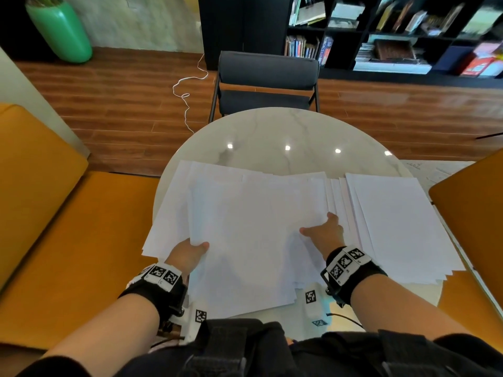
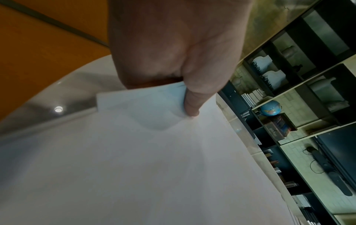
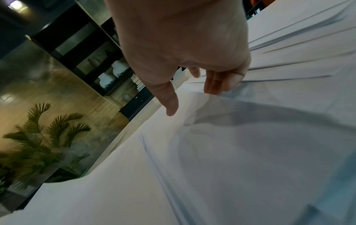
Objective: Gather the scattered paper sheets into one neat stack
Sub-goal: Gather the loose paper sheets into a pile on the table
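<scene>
White paper sheets [image 1: 250, 219] lie fanned across the near half of a round marble table [image 1: 285, 126]. A second loose pile of sheets [image 1: 394, 221] spreads at the right. My left hand [image 1: 190, 253] pinches the left edge of the middle sheets [image 2: 154, 152], thumb [image 2: 190, 103] on top and fingers hidden below. My right hand [image 1: 325, 229] rests on the same bundle's right side, thumb [image 3: 170, 103] on top. Its straight fingers [image 3: 217, 85] slip under a lifted sheet edge [image 3: 250, 137].
A dark chair [image 1: 266, 83] stands at the table's far side. Orange seats flank it at the left [image 1: 40, 186] and right [image 1: 473, 213]. A white tagged device [image 1: 313, 303] lies at the near table edge. Bookshelves [image 1: 394, 34] and a green vase [image 1: 61, 31] stand far off.
</scene>
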